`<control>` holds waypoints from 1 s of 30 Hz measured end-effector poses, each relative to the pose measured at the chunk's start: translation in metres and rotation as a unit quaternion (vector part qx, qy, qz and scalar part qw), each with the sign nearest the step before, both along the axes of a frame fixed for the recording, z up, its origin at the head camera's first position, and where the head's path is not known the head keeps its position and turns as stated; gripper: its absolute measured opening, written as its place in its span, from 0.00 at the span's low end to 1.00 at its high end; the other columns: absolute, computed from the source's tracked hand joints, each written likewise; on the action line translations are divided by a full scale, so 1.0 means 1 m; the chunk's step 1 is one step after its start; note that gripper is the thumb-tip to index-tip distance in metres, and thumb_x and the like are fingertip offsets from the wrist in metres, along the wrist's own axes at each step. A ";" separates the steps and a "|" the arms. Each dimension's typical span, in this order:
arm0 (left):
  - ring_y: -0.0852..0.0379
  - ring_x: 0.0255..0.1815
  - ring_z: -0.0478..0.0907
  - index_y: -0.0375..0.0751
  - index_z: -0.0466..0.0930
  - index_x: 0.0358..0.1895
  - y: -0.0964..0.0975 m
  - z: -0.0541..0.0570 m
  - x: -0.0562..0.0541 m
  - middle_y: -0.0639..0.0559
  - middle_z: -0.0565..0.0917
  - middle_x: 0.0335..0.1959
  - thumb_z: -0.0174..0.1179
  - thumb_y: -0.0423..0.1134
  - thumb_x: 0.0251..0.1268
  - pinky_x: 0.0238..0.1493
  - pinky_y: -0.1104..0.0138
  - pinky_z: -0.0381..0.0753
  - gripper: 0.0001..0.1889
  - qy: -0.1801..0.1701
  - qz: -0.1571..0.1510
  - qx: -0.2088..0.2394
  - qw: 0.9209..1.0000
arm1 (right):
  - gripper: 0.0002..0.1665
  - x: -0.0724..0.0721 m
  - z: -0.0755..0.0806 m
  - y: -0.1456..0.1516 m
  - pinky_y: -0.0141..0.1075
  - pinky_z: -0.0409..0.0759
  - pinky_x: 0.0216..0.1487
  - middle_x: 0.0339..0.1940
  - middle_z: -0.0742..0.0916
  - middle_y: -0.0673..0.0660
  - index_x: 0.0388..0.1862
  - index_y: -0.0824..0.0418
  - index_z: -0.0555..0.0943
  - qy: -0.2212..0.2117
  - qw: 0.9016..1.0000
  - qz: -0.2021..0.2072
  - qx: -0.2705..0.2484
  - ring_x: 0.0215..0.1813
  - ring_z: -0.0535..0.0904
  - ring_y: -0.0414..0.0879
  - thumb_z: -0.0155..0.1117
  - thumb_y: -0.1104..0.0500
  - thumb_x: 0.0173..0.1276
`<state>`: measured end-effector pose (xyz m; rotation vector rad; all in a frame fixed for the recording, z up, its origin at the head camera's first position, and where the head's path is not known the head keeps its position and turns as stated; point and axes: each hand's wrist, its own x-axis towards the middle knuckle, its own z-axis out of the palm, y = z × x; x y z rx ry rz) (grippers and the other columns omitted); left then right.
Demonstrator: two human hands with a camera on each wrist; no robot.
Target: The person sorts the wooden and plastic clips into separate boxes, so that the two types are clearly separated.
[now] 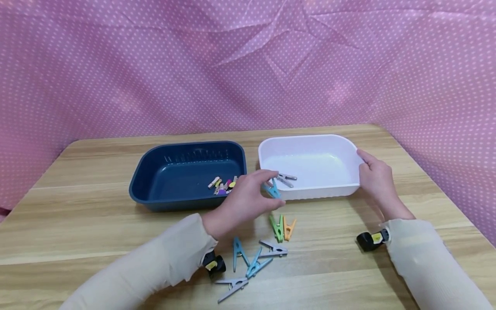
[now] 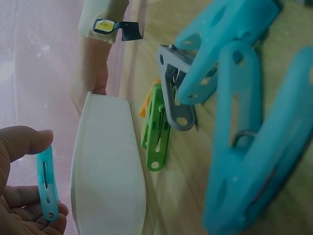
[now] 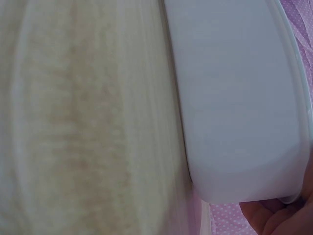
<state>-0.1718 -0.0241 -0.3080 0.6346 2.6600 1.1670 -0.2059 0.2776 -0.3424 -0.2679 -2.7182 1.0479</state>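
Observation:
Between thumb and fingers, my left hand pinches a blue clothespin, held up at the front left corner of a white plastic basin. That clothespin also shows upright in the left wrist view. My right hand grips the basin's right rim, thumb on top; its fingers are partly hidden in the right wrist view. Inside the basin, near its left front, lie grey clothespins. On the table below my left hand are a green clothespin, an orange clothespin and several blue and grey ones.
A dark blue basin stands left of the white one, with several small colourful wooden clips in its right front corner. The wooden table runs back to a pink dotted cloth.

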 end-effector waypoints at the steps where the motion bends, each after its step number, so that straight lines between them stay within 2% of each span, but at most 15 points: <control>1: 0.57 0.62 0.68 0.47 0.69 0.64 0.001 0.001 -0.001 0.53 0.72 0.63 0.68 0.44 0.51 0.62 0.62 0.70 0.33 0.003 -0.002 0.002 1.000 | 0.29 0.000 0.000 0.000 0.57 0.63 0.63 0.66 0.66 0.71 0.68 0.68 0.60 0.002 1.000 0.000 0.002 0.66 0.61 0.68 0.30 0.62 0.70; 5: 0.56 0.64 0.67 0.45 0.69 0.64 0.002 0.004 -0.005 0.51 0.72 0.64 0.68 0.42 0.51 0.63 0.63 0.68 0.33 0.016 -0.005 0.012 1.000 | 0.29 0.000 0.000 -0.001 0.57 0.63 0.63 0.65 0.67 0.71 0.68 0.69 0.61 0.005 1.000 -0.002 0.004 0.66 0.62 0.67 0.30 0.62 0.70; 12: 0.56 0.59 0.72 0.41 0.70 0.63 0.009 0.006 -0.016 0.49 0.73 0.62 0.69 0.42 0.50 0.58 0.64 0.73 0.33 0.044 -0.002 0.004 0.999 | 0.29 0.001 0.000 0.000 0.57 0.63 0.64 0.66 0.66 0.71 0.69 0.68 0.60 0.001 1.000 0.000 -0.004 0.66 0.61 0.67 0.30 0.61 0.70; 15: 0.54 0.62 0.69 0.41 0.70 0.63 0.012 0.005 -0.022 0.48 0.73 0.63 0.69 0.42 0.50 0.61 0.63 0.71 0.33 0.052 0.004 -0.005 0.999 | 0.29 0.001 0.000 -0.001 0.57 0.63 0.64 0.66 0.66 0.71 0.69 0.68 0.60 -0.001 1.000 0.000 -0.006 0.67 0.61 0.67 0.29 0.61 0.70; 25: 0.52 0.66 0.64 0.42 0.68 0.64 0.017 -0.002 -0.043 0.49 0.70 0.65 0.67 0.44 0.53 0.65 0.60 0.66 0.33 0.043 0.017 -0.014 0.999 | 0.29 0.001 -0.002 0.001 0.56 0.62 0.65 0.67 0.65 0.70 0.69 0.67 0.59 0.000 1.000 -0.004 -0.010 0.68 0.60 0.66 0.29 0.61 0.70; 30: 0.53 0.67 0.64 0.44 0.68 0.65 0.020 -0.005 -0.051 0.50 0.70 0.65 0.67 0.45 0.53 0.65 0.61 0.67 0.33 0.031 0.029 -0.025 0.999 | 0.30 0.001 -0.004 0.003 0.56 0.61 0.65 0.67 0.65 0.69 0.69 0.66 0.60 0.002 1.000 -0.004 -0.013 0.68 0.59 0.66 0.29 0.61 0.70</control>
